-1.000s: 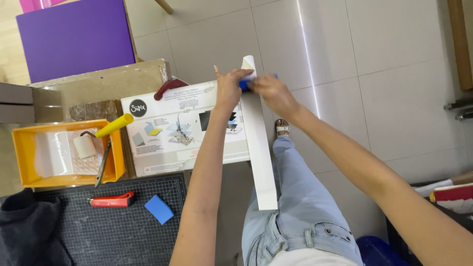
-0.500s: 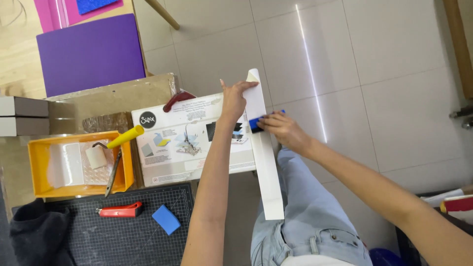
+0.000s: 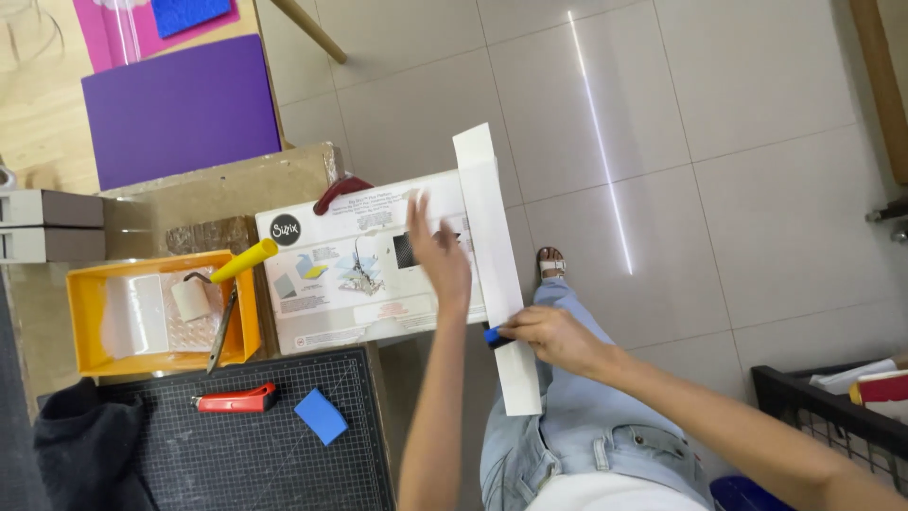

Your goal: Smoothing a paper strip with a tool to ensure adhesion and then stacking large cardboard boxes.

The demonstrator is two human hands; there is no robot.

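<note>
A long white strip (image 3: 487, 218) lies over the right end of a white printed box (image 3: 350, 265) and hangs past it above my lap. My left hand (image 3: 437, 254) rests flat, fingers spread, on the box right beside the strip's left edge. My right hand (image 3: 549, 336) grips a small blue tool (image 3: 492, 334) and presses it against the lower part of the strip.
A yellow paint tray (image 3: 85, 322) holds a small roller with a yellow handle (image 3: 241, 261). On the dark cutting mat (image 3: 246, 445) lie a red utility knife (image 3: 235, 399) and a blue square (image 3: 321, 415). A purple board (image 3: 180, 109) stands behind. A black crate (image 3: 832, 426) sits at right.
My right hand has slid the blue tool down the strip from its upper end toward me. My left hand has stayed on the box beside the strip. The view has shifted.
</note>
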